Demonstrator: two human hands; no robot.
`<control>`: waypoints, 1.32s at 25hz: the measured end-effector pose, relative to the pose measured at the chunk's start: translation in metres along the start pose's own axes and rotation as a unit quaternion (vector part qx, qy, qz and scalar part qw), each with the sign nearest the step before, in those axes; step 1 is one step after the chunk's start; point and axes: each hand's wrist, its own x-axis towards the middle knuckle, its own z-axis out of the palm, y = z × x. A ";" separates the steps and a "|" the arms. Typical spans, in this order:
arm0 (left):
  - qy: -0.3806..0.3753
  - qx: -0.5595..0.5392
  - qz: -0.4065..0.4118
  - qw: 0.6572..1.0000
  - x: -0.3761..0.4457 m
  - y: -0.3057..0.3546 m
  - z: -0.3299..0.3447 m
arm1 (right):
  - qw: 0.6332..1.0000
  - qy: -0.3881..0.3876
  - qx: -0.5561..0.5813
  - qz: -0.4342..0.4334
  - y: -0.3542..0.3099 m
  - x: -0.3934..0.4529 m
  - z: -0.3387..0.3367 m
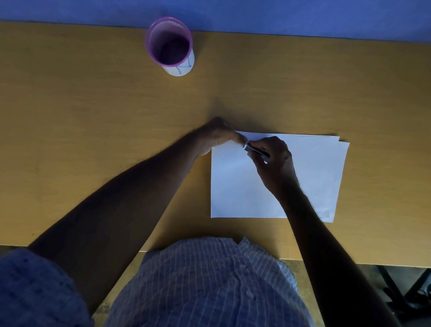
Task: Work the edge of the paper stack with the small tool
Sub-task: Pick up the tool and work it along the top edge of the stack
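A stack of white paper lies flat on the wooden table, its sheets slightly offset at the right edge. My left hand pinches the stack's far left corner. My right hand rests on the paper and grips a small dark metal tool, whose silver tip touches the paper right beside my left fingertips. Most of the tool is hidden inside my right fist.
A purple-rimmed cup stands upright at the back of the yellow-brown table, near the blue wall. The table's front edge runs just before my striped shirt. Dark chair parts show under the table at the right.
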 end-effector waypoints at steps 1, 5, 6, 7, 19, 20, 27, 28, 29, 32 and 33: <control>-0.001 -0.002 0.001 1.000 -0.001 0.001 0.000 | 1.000 -0.006 -0.009 -0.011 0.000 0.000 0.000; -0.003 -0.012 0.016 1.000 -0.005 0.003 0.001 | 0.999 -0.011 -0.031 -0.027 0.000 -0.001 0.001; -0.003 -0.014 0.017 1.000 -0.006 0.003 0.001 | 0.999 -0.009 -0.028 -0.030 0.001 -0.002 0.000; -0.002 -0.014 0.015 1.000 -0.006 0.003 0.000 | 0.999 -0.007 -0.025 -0.033 0.001 -0.002 0.000; -0.012 -0.012 0.019 1.000 -0.008 0.001 -0.002 | 0.999 0.031 0.028 -0.022 0.010 -0.028 0.005; -0.021 -0.023 0.023 0.999 -0.008 0.000 -0.003 | 0.997 0.058 0.048 0.001 0.014 -0.023 -0.001; -0.066 0.000 0.041 0.997 -0.012 0.002 -0.008 | 0.978 0.185 -0.079 0.059 0.040 0.049 -0.053; -0.066 -0.003 0.046 0.997 -0.014 0.003 -0.008 | 0.976 0.179 -0.106 0.069 0.040 0.058 -0.057; -0.066 -0.002 0.048 0.997 -0.016 0.003 -0.009 | 0.973 0.170 -0.132 0.082 0.039 0.066 -0.060; -0.064 0.004 0.042 0.997 -0.017 0.003 -0.008 | 0.965 0.147 -0.193 0.096 0.042 0.080 -0.064; -0.059 0.010 0.038 0.998 -0.017 0.002 -0.008 | 0.966 0.141 -0.197 0.091 0.043 0.081 -0.064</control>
